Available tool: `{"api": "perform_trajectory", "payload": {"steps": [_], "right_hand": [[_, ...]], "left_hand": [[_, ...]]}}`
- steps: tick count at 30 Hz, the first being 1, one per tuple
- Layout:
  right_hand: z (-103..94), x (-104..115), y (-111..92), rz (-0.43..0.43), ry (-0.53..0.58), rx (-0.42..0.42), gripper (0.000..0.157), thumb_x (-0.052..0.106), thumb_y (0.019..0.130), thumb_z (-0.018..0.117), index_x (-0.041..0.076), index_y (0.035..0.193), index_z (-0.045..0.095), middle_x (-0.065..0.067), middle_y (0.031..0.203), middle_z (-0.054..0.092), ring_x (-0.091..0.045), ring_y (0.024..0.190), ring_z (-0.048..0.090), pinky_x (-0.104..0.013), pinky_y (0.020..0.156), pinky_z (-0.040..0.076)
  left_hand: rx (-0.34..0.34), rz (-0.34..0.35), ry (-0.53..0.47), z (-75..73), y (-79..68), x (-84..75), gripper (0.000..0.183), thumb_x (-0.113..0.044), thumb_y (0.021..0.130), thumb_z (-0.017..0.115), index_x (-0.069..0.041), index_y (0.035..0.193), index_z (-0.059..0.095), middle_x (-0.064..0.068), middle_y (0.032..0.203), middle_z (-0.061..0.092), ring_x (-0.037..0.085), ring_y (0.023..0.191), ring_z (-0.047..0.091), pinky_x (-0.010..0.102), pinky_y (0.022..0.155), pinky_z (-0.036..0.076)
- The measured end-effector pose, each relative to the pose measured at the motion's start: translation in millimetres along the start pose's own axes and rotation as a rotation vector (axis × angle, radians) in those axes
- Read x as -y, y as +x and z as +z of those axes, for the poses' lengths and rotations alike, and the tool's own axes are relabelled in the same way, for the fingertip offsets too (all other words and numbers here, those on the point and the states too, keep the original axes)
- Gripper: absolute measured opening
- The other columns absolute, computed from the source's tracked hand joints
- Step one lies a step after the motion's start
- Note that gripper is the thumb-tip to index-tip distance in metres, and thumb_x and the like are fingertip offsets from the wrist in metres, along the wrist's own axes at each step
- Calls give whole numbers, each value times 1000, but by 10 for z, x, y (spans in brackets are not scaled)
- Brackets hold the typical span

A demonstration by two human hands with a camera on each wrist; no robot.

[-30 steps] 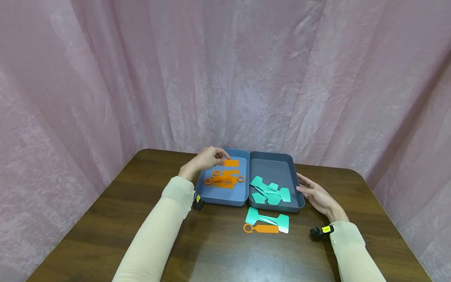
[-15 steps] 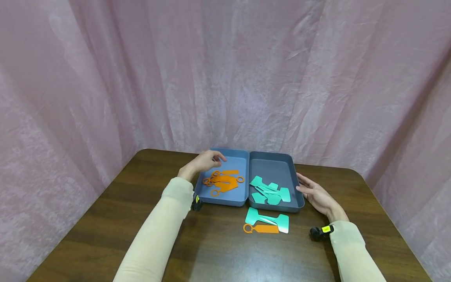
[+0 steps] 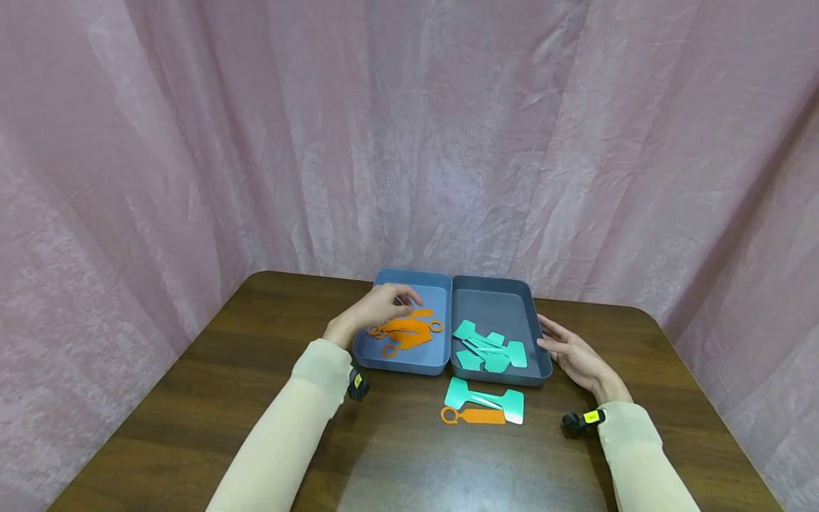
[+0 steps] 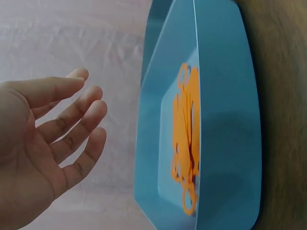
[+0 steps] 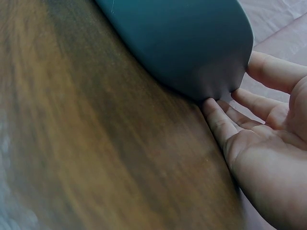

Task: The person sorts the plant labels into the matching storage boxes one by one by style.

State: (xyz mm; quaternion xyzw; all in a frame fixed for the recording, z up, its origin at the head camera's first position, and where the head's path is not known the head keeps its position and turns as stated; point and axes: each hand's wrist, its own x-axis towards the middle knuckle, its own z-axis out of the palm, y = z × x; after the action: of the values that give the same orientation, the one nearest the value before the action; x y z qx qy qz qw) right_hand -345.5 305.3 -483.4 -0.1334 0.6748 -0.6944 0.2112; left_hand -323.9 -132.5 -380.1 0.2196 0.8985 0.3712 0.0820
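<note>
My left hand (image 3: 384, 304) hovers over the blue-grey tray (image 3: 441, 284), fingers loosely bent and holding nothing. Inside that tray a pile of flat orange tags with ring ends (image 3: 409, 331) lies below the fingers; the hand hides part of it. In the left wrist view, the left hand (image 4: 53, 124) shows a bare palm beside the tray's wall (image 4: 230, 120). My right hand (image 3: 579, 357) touches the outer right wall of the dark grey tray (image 3: 493, 295) with its fingertips. Green T-shaped plant labels (image 3: 493, 348) lie overlapping in the dark tray's near part.
On the wooden table (image 3: 409, 469), in front of the trays, lie overlapping green T-shaped labels (image 3: 459, 393) and a single orange ring-ended tag (image 3: 483, 416). Both trays stand side by side. A pink curtain (image 3: 409, 142) hangs behind the table.
A second ago my left hand pinched an orange tag above the tray; it let go, and the tag landed on the pile. The empty hand then shifted slightly nearer and right. The right hand stayed still.
</note>
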Motion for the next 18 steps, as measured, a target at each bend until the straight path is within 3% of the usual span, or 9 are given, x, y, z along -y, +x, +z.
{"api": "perform_trajectory", "payload": {"steps": [10, 18], "right_hand": [[5, 5, 4, 4, 7, -5, 76, 10, 109, 54, 8, 168, 6, -20, 173, 5, -10, 140, 39, -15, 102, 43], [15, 14, -1, 3, 3, -5, 77, 11, 109, 54, 8, 168, 5, -20, 173, 4, -14, 144, 34, -14, 101, 42]], "left_hand": [[5, 86, 6, 164, -98, -164, 21, -10, 104, 64, -12, 123, 73, 4, 112, 70, 19, 99, 67, 30, 88, 56], [-6, 151, 26, 298, -182, -247, 21, -11, 103, 65, -15, 122, 74, 6, 111, 72, 18, 104, 65, 34, 93, 53]]}}
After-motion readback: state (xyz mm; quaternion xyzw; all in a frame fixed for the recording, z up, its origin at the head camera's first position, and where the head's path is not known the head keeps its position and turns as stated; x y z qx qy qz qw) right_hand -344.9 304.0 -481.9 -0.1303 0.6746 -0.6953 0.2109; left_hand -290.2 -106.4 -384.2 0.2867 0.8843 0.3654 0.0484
